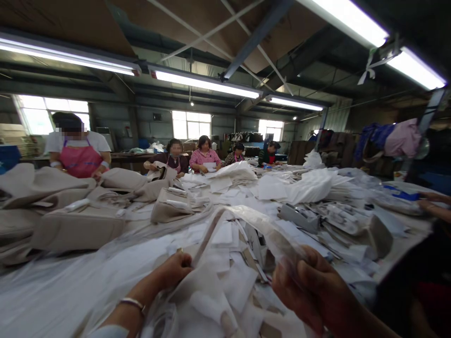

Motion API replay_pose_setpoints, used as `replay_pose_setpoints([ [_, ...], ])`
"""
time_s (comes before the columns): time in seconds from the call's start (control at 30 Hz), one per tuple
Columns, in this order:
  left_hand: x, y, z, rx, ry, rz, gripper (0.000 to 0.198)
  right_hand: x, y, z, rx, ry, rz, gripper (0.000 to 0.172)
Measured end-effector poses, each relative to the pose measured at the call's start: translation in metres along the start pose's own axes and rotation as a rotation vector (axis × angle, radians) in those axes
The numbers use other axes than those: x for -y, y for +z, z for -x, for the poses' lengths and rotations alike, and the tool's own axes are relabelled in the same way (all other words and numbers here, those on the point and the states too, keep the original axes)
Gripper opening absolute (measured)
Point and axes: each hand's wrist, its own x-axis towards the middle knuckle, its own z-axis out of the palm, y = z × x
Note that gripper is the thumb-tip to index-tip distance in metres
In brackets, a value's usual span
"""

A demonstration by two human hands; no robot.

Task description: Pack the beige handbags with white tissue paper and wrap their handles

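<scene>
My left hand (pixel 174 271) is closed in a pinch on one edge of a clear plastic bag (pixel 246 220), low in the middle of the view. My right hand (pixel 310 286) grips the bag's other side with its fingers wrapped round the film. The bag arches up between both hands, open and see-through. Below it lie several white paper sheets and folded pieces (pixel 225 277) on the table. A bracelet sits on my left wrist.
Beige fabric bags (pixel 77 225) pile up at the left. White paper stacks (pixel 306 185) and a grey tool (pixel 299 217) lie at the right. Several people sit along the table's far side; one in a pink apron (pixel 79 159). Another person's hand (pixel 435 204) rests at right.
</scene>
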Motion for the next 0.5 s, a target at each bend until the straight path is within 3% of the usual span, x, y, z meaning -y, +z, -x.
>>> replay_pose_setpoints([
  [0.17,-0.006,0.003,0.000,-0.048,0.007,-0.068,0.010,0.006,0.002,0.002,-0.080,-0.003,0.097,0.034],
  [0.37,-0.004,0.011,0.002,-0.017,-0.020,-0.081,0.011,0.015,0.004,0.009,-0.175,0.041,0.201,0.033],
  [0.5,-0.001,0.014,0.001,-0.019,-0.037,-0.113,0.016,0.018,0.008,0.006,-0.167,0.005,0.270,0.032],
])
